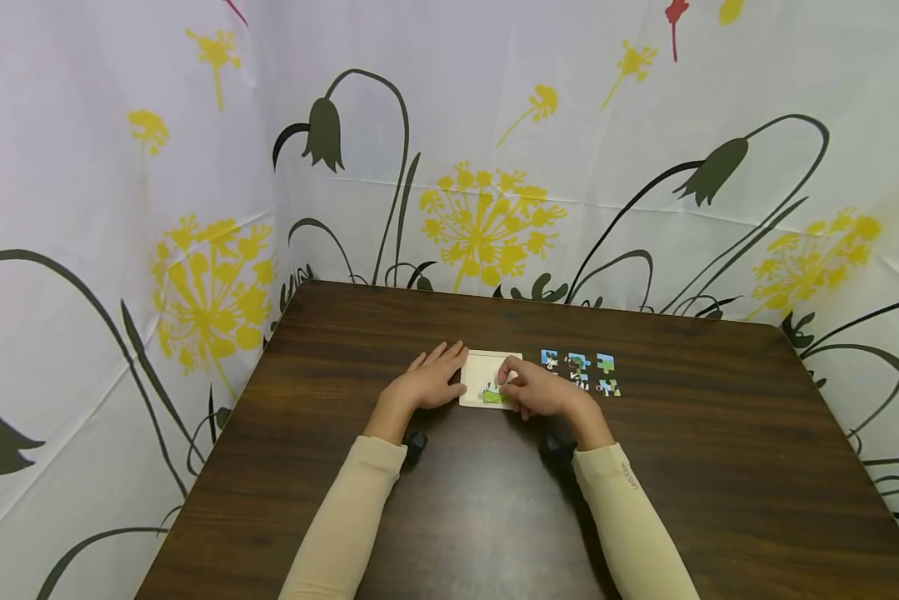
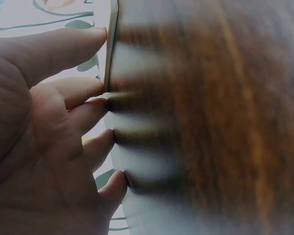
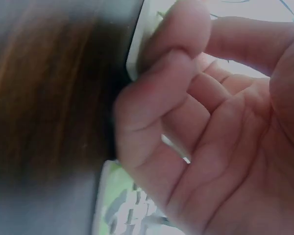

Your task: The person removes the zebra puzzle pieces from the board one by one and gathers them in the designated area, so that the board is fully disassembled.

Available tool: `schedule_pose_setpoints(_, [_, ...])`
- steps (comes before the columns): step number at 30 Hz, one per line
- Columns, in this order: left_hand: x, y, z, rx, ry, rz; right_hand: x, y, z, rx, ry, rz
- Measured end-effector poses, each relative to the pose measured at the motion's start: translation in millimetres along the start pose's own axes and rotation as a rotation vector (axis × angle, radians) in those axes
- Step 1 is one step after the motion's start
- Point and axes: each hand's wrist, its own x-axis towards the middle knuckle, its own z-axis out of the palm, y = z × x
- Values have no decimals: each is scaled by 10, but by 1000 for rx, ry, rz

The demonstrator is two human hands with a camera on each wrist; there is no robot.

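A pale square puzzle tray lies on the dark wooden table, with a green and white puzzle piece in its lower part. My left hand rests beside the tray's left side, fingers spread; in the left wrist view the thumb reaches the tray's edge. Over the tray's right part, my right hand has its fingers curled down, thumb and index finger pinching a puzzle piece that they mostly hide. The right wrist view shows the curled fingers close over the tray's rim.
Several loose puzzle pieces with blue, green and white print lie right of the tray, close to my right hand. The brown table extends around them, and a flower-printed curtain hangs behind it. Black wrist cameras sit under both wrists.
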Motion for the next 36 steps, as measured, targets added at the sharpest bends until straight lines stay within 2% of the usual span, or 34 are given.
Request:
schedule_pose_setpoints(7, [-177,141,-94,7,3,18,-97,29,-96,60,23,-94])
schedule_pose_setpoints(12, [-193,184,-135,20,-5,24,-354,156,-302,82,71,-124])
schedule_pose_setpoints(18, [-152,148,-114,21,8,23,-846,393,-610,14,164,-14])
schedule_pose_setpoints(22, [-181,165,-114,18,-9,2,-1048,543,-721,-51,164,83])
schedule_pose_setpoints(28, [-177,138,-95,14,0,3,-1017,622,-718,-81,146,103])
schedule_pose_setpoints(31, [-106,95,-65,13,-4,5,-959,630,-690,-98,150,94])
schedule_pose_setpoints(33, [-66,65,-42,16,-8,4,-930,637,-676,-124,172,95])
schedule_pose_setpoints(36, [-95,87,-43,21,-9,6,-919,634,-663,-155,211,97])
